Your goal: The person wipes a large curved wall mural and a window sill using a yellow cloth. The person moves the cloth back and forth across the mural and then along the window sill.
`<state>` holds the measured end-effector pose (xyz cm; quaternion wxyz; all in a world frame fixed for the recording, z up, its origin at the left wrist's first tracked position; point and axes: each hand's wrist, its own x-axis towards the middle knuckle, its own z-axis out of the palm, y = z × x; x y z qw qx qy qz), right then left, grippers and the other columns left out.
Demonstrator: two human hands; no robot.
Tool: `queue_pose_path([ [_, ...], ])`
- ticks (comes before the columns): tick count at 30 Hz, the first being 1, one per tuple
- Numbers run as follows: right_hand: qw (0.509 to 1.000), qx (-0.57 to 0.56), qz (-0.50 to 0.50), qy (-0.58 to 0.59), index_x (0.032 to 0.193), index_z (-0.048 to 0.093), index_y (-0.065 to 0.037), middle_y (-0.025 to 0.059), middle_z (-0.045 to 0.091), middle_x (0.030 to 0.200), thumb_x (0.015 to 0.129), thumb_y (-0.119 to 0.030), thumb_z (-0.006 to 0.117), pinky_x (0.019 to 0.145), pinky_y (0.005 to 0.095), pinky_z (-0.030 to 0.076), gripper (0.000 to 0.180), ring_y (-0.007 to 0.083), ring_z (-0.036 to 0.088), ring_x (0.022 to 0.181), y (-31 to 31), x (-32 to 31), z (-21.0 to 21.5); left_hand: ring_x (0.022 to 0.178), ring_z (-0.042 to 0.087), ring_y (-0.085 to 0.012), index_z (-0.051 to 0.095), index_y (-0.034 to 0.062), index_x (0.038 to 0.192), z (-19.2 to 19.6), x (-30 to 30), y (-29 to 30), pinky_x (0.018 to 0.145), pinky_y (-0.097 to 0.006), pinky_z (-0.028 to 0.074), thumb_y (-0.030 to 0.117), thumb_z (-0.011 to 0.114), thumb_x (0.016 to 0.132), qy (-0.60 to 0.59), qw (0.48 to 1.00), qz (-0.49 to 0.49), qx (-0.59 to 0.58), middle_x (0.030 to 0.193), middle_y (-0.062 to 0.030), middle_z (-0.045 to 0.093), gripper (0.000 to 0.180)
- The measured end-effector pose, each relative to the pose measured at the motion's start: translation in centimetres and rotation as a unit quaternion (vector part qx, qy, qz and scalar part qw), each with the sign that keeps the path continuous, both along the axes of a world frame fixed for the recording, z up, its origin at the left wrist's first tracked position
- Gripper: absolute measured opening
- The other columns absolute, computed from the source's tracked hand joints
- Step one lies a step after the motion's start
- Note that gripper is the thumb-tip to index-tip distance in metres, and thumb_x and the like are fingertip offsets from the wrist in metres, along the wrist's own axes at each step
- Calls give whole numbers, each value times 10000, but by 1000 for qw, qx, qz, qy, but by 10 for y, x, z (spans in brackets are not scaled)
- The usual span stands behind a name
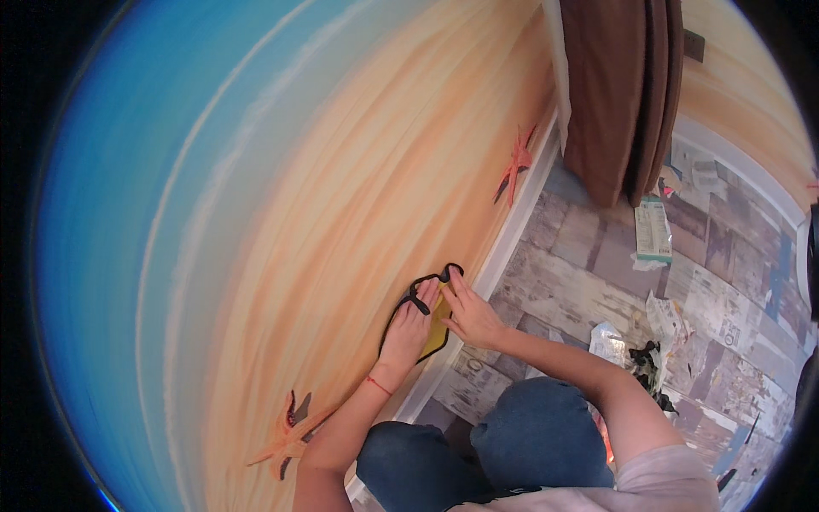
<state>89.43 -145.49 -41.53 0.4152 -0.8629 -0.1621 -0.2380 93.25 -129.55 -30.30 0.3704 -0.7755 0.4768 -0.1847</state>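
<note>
The left hand [411, 328] lies flat with fingers spread, pressing the black-and-yellow flip-flop sticker [431, 320] against the beach mural wall [281, 213]. The right hand [469, 316] has its fingers together, fingertips pushing on the sticker's black strap near its upper end. The sticker sits low on the wall, just above the white skirting board [503, 247], between two orange starfish decals [517, 162]

wall [281, 213]: blue-to-orange beach mural, starfish [515, 162]; curtain [610, 85]: brown; floor [597, 256]: newspaper-covered
</note>
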Motion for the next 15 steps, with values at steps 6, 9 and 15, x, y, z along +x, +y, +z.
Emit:
queue_pose_path([
  [6,994,51,-63,-69,1392,293,91,323,167,1498,824,-153,677,1130,464,271,728,478,231,1384,-28,34,46,1423,279,-245,422,111,1426,32,6,-35,1060,-393,325,221,599,828,-3,987,66,-148,1539,-25,318,633],
  [9,989,64,-89,-101,1412,273,82,311,174,1502,811,-138,678,1129,462,273,758,472,238,1384,-44,47,77,1419,286,-248,429,124,1423,48,10,-53,1075,-425,311,211,605,824,-38,979,47,-194,1529,-23,336,630],
  [15,999,41,-28,-3,1408,277,83,316,175,1494,786,-130,691,1129,456,280,777,466,253,1376,-27,16,26,1437,233,-204,405,117,1443,12,1,-34,1037,-370,330,218,503,897,-21,995,61,-73,1565,-10,258,564],
])
